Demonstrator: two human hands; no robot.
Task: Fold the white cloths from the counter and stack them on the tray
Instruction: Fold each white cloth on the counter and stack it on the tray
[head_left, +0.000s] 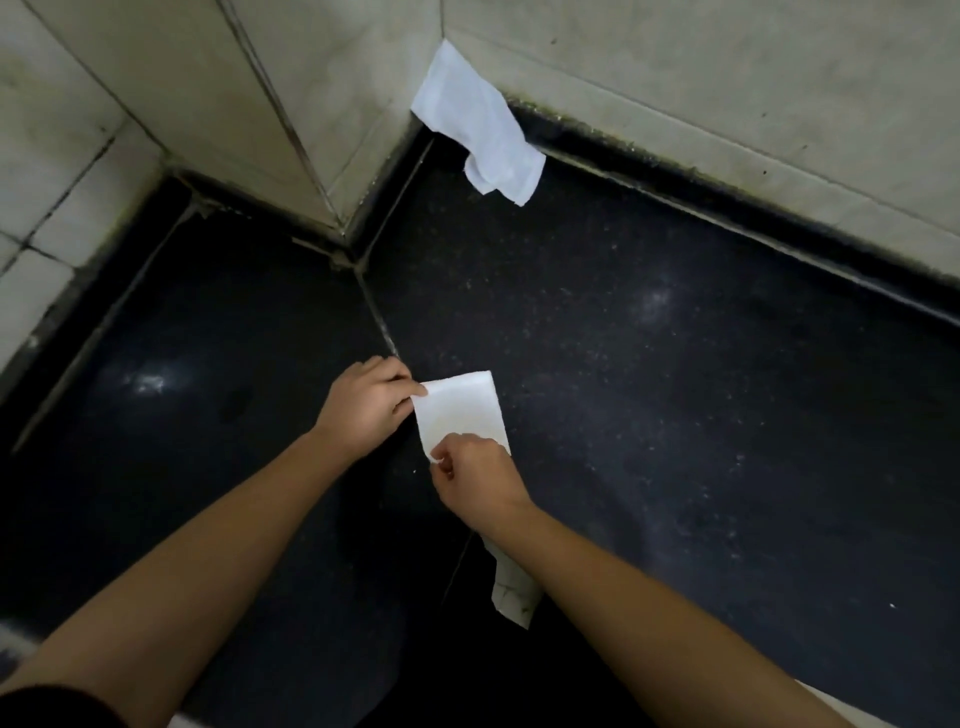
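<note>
From my remote seat, I see 2 bare hands working a small folded white cloth (462, 410) that lies flat on the dark speckled stone counter (675, 415). The left hand (366, 402) pinches the cloth's upper-left corner between its thumb and curled fingers. The right hand (475, 475) pinches the near edge, fingers curled. A 2nd, crumpled white cloth (475, 127) leans against the pale tiled wall (727, 78) in the far corner, well apart. A 3rd white cloth piece (511, 587) shows beneath the right forearm.

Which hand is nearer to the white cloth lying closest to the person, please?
Right. The right hand is just beyond the near cloth, which runs under its wrist; the left hand is farther off, leftward.
</note>
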